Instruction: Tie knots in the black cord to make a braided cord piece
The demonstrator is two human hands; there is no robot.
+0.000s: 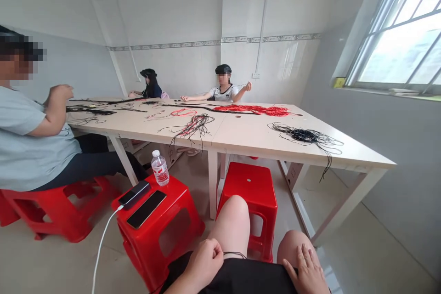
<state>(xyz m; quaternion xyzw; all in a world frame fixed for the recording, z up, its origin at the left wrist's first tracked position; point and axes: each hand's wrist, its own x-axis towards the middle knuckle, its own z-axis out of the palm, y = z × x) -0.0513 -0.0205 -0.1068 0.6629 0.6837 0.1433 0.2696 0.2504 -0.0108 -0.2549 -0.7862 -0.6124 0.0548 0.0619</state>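
My left hand [206, 261] is closed with curled fingers around a thin dark cord [234, 254], above my left thigh. A short stretch of the cord runs from it to the right across the skin. My right hand [306, 267] lies flat on my right knee, its fingers spread, with nothing in it. Ahead on the white table [237, 135] are a black cord bundle [305, 135], a mixed black and red cord bundle [195, 126] and a long red cord bundle [262, 110]. Both nearer bundles hang partly over the front edge.
A red stool [250, 183] stands before my knees. Another red stool [179, 197] on the left bears a phone [147, 209], a dark device [134, 194] with a white cable, and a bottle [160, 168]. Several people sit around the table, one close at left.
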